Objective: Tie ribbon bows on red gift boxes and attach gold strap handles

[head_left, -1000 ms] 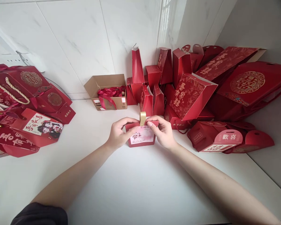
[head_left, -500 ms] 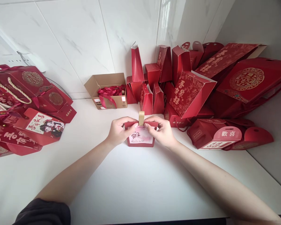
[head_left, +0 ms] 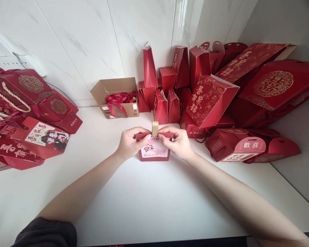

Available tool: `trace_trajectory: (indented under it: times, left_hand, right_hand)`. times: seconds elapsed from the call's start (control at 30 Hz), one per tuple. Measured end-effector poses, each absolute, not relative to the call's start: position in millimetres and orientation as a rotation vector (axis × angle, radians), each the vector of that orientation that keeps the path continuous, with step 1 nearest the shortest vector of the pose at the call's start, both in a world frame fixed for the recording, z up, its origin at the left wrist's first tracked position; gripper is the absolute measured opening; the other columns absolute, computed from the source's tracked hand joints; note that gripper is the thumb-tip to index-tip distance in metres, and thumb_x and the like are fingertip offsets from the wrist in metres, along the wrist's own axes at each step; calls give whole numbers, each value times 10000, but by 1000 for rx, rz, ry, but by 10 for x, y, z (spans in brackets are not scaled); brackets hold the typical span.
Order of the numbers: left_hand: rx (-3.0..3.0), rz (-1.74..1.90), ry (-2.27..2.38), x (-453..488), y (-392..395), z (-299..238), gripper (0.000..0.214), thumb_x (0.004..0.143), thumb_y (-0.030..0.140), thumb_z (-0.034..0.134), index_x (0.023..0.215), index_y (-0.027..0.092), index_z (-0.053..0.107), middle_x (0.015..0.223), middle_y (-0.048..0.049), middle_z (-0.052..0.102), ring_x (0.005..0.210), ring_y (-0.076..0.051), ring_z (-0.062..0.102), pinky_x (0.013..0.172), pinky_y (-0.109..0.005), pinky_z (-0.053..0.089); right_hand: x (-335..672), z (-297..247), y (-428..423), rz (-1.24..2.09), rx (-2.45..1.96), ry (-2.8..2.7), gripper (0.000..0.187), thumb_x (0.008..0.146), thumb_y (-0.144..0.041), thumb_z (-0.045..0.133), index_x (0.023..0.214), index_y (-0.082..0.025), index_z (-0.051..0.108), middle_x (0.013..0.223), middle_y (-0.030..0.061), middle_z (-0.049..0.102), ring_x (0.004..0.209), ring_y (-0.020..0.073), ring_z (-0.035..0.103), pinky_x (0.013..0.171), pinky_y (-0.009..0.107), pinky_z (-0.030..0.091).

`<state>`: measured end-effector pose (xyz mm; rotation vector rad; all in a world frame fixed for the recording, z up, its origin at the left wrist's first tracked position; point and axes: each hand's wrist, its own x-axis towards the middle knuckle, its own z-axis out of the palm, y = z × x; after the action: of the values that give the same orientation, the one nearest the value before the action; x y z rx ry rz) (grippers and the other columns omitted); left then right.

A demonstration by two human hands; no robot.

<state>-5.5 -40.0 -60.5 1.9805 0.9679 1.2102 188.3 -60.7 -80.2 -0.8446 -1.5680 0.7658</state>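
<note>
A small red gift box [head_left: 153, 152] with a pink picture panel on its front stands on the white table [head_left: 149, 206], in the middle of the view. A gold loop handle [head_left: 155, 128] sticks up from its top. My left hand [head_left: 130, 142] pinches the left top flap of the box. My right hand [head_left: 179, 141] pinches the right top flap. Both hands have their fingers closed on the flaps beside the gold handle.
An open cardboard carton [head_left: 116, 97] with red ribbons sits at the back by the tiled wall. Several red folded boxes [head_left: 167, 89] and big red gift bags [head_left: 270, 85] crowd the back right corner. More red bags and boxes [head_left: 28, 116] are piled at the left.
My hands have pressed the box's top flaps closer together around the gold handle. The view has tilted slightly, and the box stays in the same place.
</note>
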Motion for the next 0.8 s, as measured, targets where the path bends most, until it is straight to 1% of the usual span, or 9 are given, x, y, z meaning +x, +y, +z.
trace_trajectory:
  times: [0.3,0.43,0.53,0.63,0.67,0.73,0.8]
  left_hand:
    - [1969,1216,979,-41,-397,-593,113,771,257,689,790,152,727,769,-46,744,683,-157,675,608,-233,532]
    - [1950,1203,977,-39,-383,-589,126,775,265,690,806,149,729,775,-44,741,679,-150,664,601,-226,516]
    - [1918,1226,992,-20,-372,-671,160,794,301,684,797,146,724,749,-40,719,658,-144,635,584,-231,491]
    - [1777,1313,1017,4,-332,-869,235,830,376,659,789,147,691,720,-24,671,660,-137,605,588,-233,473]
    - [1692,1340,1016,5,-306,-951,252,837,403,652,827,153,676,732,-17,663,672,-137,606,599,-232,477]
    - [1529,1357,980,-9,-236,-1109,283,857,442,626,949,175,644,832,-15,673,745,-145,624,662,-240,497]
    - [1421,1336,953,-41,-157,-1227,293,876,463,598,957,183,619,894,-21,673,824,-157,634,712,-243,500]
  right_hand:
    - [1879,-845,-596,788,-836,-1543,96,840,-285,664,846,-201,711,835,27,727,756,170,675,656,273,535]
    - [1878,-858,-591,810,-835,-1528,127,840,-318,671,847,-194,703,818,24,719,723,159,659,620,260,522]
    - [1864,-877,-577,850,-839,-1515,181,846,-370,668,866,-192,692,850,30,716,738,162,651,626,266,521]
    - [1855,-977,-521,971,-853,-1474,260,848,-441,655,909,-190,681,924,42,718,828,188,664,705,295,542]
    - [1864,-1030,-489,1033,-859,-1453,291,853,-463,643,946,-190,674,960,47,718,876,202,669,750,311,549]
    - [1911,-1149,-407,1149,-868,-1408,369,867,-497,611,1082,-199,637,1086,55,704,994,221,662,863,343,542]
    - [1992,-1255,-320,1214,-896,-1417,421,904,-524,537,1173,-205,593,1209,65,662,1111,230,624,971,370,497]
